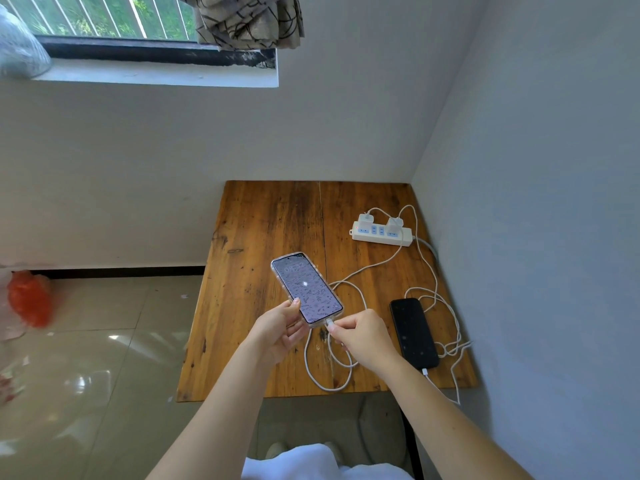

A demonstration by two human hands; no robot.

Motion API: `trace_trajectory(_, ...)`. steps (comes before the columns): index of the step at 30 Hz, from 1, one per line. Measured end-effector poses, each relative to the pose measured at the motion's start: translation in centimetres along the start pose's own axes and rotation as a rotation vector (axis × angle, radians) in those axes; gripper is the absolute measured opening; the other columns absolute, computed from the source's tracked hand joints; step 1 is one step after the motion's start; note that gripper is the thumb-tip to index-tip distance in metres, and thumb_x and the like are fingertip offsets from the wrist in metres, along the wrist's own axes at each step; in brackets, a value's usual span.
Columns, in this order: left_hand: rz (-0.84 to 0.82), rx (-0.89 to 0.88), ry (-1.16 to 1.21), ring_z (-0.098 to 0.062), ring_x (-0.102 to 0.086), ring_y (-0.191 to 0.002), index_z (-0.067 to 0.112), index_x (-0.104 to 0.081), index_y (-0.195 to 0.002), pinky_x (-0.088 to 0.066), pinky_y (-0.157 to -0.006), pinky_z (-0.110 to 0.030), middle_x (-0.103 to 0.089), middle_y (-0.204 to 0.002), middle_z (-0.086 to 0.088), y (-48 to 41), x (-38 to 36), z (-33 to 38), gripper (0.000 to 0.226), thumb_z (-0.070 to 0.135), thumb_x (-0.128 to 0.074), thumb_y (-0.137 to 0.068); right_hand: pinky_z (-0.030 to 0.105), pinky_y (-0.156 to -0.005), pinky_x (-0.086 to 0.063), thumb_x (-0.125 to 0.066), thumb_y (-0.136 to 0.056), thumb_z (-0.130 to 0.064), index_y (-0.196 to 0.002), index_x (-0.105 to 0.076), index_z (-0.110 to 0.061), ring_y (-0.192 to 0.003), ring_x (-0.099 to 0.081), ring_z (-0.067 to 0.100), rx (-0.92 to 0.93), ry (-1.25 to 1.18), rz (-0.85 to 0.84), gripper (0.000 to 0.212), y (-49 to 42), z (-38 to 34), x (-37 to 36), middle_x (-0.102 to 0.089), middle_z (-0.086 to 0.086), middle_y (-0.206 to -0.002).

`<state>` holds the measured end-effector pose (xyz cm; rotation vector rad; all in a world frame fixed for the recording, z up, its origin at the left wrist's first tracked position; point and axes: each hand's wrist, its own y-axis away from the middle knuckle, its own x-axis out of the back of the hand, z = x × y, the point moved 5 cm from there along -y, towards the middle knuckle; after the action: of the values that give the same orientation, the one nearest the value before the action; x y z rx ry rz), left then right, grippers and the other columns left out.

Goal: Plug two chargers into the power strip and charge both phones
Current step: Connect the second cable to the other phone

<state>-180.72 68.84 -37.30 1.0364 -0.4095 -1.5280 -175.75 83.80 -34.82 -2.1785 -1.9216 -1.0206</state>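
Right now the left hand [282, 327] is curled around the lower end of a phone in a clear case [306, 288], thumb lying along its left edge and fingers wrapped beneath, so the phone is lifted and tilted above the wooden table [263, 230]. The right hand [360, 336] has thumb and forefinger pressed together on the white connector [329, 322] at the phone's bottom edge, the other fingers folded in. Two phones are in view: the held one, screen lit with a pale patterned wallpaper and clock digits, and a black phone [414, 332] lying flat at about 3 o'clock from the hands, screen dark, with a white cable plugged into its near end. Two white chargers [365, 220] stand in the white power strip [382, 233], one near each end, at roughly 1 o'clock from the hands by the right wall. Two white cables [349, 355] run from the chargers across the table, looping loosely between the phones and near the table's front edge.
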Motion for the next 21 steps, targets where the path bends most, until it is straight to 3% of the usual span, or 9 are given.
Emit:
trace_trajectory(11,0.016,0.0,-0.006,-0.027,-0.07,-0.096,0.011,-0.052,-0.13,-0.057,-0.049,-0.024,-0.07,-0.11,-0.018,-0.01,-0.14,-0.18,0.037,0.013,-0.056,-0.094,0.022,-0.055,-0.049,-0.063,-0.089,-0.027,-0.075,-0.076,-0.015,-0.06,-0.061,0.012,-0.008,0.004,-0.004,0.022,0.21,0.05,0.12,-0.07,0.006,-0.067)
trace_trajectory(21,0.035,-0.002,-0.007,-0.027,-0.069,-0.095,0.011,-0.053,-0.129,-0.055,-0.045,-0.023,-0.07,-0.111,-0.018,-0.11,0.04,-0.32,0.036,0.013,-0.056,-0.094,0.027,-0.061,-0.054,-0.063,-0.09,-0.027,-0.08,-0.076,-0.014,-0.072,-0.068,0.023,0.001,-0.006,-0.006,0.021,0.22,0.22,0.0,-0.072,0.009,-0.074)
